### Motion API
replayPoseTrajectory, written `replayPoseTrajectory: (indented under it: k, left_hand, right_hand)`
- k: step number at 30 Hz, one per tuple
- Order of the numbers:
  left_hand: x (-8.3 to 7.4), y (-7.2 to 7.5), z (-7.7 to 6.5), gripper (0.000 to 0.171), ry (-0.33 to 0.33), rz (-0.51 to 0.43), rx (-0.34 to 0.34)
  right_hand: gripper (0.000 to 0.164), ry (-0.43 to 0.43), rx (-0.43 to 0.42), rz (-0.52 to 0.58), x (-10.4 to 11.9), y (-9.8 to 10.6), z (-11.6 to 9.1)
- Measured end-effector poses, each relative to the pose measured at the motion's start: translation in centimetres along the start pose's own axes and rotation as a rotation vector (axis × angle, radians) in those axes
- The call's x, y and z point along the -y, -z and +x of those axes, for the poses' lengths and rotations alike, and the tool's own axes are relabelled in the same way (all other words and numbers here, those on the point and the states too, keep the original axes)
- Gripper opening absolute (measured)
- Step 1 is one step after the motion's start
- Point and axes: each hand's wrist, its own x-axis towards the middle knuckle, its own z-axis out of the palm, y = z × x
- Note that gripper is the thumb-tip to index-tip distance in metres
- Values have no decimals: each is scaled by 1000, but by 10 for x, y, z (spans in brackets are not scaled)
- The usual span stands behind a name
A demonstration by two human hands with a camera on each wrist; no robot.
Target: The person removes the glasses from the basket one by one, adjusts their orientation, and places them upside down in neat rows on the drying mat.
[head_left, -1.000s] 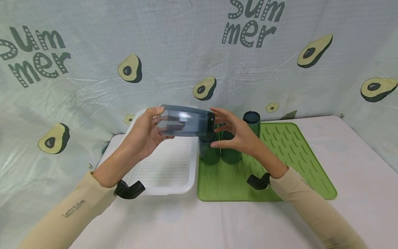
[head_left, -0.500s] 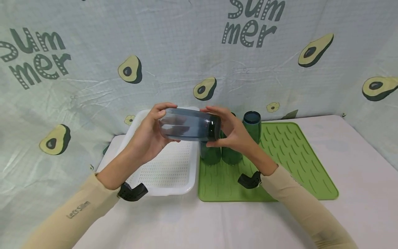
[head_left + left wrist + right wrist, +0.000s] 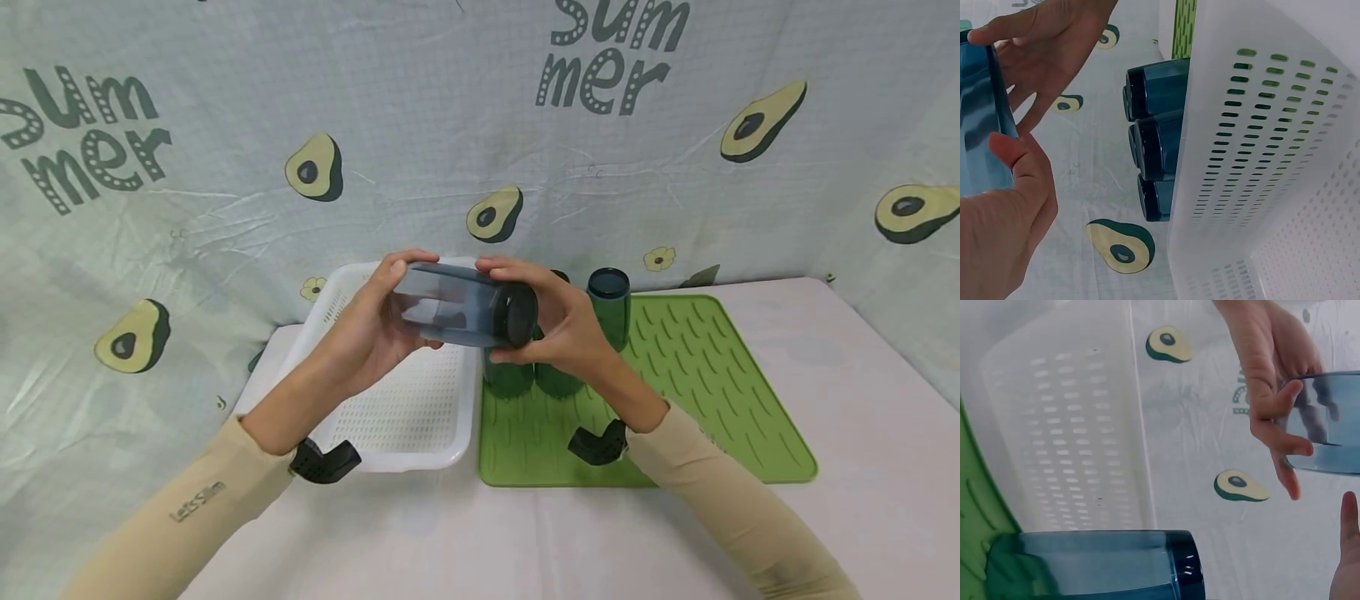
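Note:
A blue-tinted drinking glass (image 3: 457, 310) lies sideways in the air in the head view, its dark thick base (image 3: 517, 315) pointing right and a little toward me. My left hand (image 3: 367, 321) grips the mouth end, with the thumb on top. Around the base end curl the fingers and thumb of my right hand (image 3: 558, 321). The left wrist view shows the left hand (image 3: 1004, 225) and the right hand (image 3: 1044, 53) on the same glass (image 3: 979, 125). In the right wrist view the left hand's fingers (image 3: 1279, 419) wrap one end.
Several similar glasses (image 3: 609, 312) stand base up on a green drying mat (image 3: 697, 400), partly hidden behind my right hand. Left of the mat is a white perforated basket (image 3: 405, 417). A printed cloth (image 3: 405, 108) hangs behind the table (image 3: 465, 542).
My right hand has closed in from beside the base and now holds it. The glass has shifted slightly right, its base turning toward me. The left hand keeps its grip.

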Motion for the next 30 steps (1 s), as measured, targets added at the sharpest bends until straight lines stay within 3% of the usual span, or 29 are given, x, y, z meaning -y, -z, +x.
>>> replayPoseTrajectory:
  k: [8, 14, 18, 21, 27, 30]
  left_hand:
    - [1, -3, 5, 33, 24, 9, 19]
    - [7, -1, 6, 38, 40, 28, 13]
    - [11, 2, 4, 39, 32, 100, -1]
    - [13, 6, 2, 39, -3, 272, -29]
    - [15, 9, -2, 39, -198, 816, -133]
    - [15, 8, -1, 37, -273, 962, -159]
  right_hand:
    - [71, 21, -45, 17, 5, 0, -1]
    - [71, 29, -33, -40, 10, -2, -2]
    - [71, 38, -13, -87, 14, -3, -2]
    - [71, 49, 9, -125, 16, -3, -2]
    - [70, 66, 48, -192, 18, -2, -4]
    - [70, 67, 50, -190, 19, -2, -4]
